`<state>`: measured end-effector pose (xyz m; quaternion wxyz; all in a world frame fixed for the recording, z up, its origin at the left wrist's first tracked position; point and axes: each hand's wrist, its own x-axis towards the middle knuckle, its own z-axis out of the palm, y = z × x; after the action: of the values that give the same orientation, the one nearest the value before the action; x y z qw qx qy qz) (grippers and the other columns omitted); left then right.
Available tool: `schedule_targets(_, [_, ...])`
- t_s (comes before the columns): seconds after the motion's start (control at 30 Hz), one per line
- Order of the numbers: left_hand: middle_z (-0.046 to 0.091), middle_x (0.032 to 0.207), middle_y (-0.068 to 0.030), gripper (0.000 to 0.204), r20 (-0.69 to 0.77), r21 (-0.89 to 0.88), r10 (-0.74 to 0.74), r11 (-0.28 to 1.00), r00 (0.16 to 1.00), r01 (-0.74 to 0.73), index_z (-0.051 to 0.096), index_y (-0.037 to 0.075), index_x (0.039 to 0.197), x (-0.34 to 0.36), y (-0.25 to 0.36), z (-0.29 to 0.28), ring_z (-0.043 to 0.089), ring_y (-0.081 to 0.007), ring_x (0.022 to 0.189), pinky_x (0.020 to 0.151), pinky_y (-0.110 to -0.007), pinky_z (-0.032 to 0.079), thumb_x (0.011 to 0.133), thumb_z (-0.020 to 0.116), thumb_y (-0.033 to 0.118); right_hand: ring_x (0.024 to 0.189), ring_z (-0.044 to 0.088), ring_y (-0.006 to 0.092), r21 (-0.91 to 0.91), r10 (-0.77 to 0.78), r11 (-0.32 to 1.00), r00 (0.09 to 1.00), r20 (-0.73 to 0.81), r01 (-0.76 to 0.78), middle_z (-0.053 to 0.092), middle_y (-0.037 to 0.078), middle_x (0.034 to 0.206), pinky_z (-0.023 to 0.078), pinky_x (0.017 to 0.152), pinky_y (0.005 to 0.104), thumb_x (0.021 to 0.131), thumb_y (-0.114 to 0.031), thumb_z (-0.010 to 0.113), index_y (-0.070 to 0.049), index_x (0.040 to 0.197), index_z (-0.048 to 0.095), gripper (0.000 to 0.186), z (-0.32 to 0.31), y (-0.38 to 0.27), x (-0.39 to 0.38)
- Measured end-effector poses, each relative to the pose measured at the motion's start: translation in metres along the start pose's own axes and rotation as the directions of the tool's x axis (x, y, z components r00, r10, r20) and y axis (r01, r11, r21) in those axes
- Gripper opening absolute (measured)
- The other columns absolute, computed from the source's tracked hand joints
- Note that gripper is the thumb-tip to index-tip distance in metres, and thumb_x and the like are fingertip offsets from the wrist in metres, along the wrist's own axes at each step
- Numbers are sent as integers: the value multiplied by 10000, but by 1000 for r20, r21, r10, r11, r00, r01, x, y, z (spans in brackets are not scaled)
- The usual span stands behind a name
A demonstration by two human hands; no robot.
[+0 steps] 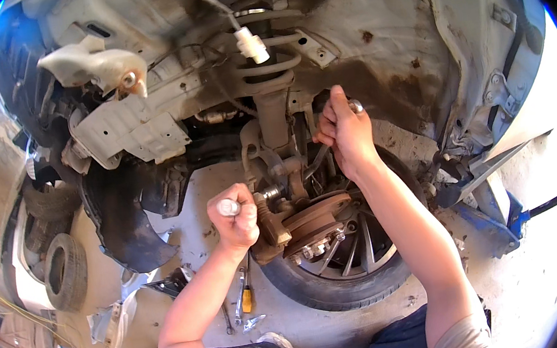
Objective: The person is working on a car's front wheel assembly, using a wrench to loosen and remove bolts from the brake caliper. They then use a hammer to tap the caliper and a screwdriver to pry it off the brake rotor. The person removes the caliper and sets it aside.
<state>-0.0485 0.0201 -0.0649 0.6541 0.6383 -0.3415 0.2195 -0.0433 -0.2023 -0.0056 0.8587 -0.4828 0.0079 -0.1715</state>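
My left hand (236,220) is closed around a chrome socket wrench (229,208); the rounded handle end sticks out of the fist. On its far side a shiny socket (270,193) sits against the steering knuckle, just above the brake caliper (270,233). To the right of the strut (274,119), my right hand (345,128) is raised with the fingers curled round a metal tool whose shiny rounded end (355,106) shows beside the thumb. The rest of that tool is hidden. Below both hands is the rusty brake disc (318,217) with its hub studs.
A wheel (333,295) lies flat under the hub. Wrenches and a yellow-handled tool (247,300) lie on the floor. A white connector (251,45) hangs on a cable before the coil spring (274,71). A blue jack (497,224) stands right, a loose tyre (66,272) left.
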Motion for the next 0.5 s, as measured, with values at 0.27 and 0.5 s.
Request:
schedule_targets(0.27, [446, 630, -7, 552, -133, 53, -32, 998, 991, 40, 462, 33, 742, 26, 16, 9, 394, -76, 542, 495, -231, 292, 962, 416, 537, 480, 274, 107, 13, 14, 1000, 999, 46, -15, 303, -24, 534, 330, 519, 286, 1007, -413, 452, -127, 654, 342, 468, 0, -1, -18])
schedule_targets(0.5, [458, 651, -13, 516, -156, 181, 216, 965, 964, -187, 461, 31, 825, 61, 43, 20, 388, -67, 531, 485, -213, 296, 987, 390, 516, 482, 276, 107, 71, -17, 997, 998, 56, 13, 303, -21, 521, 328, 542, 293, 1007, -419, 451, -129, 634, 328, 488, -9, 2, -26])
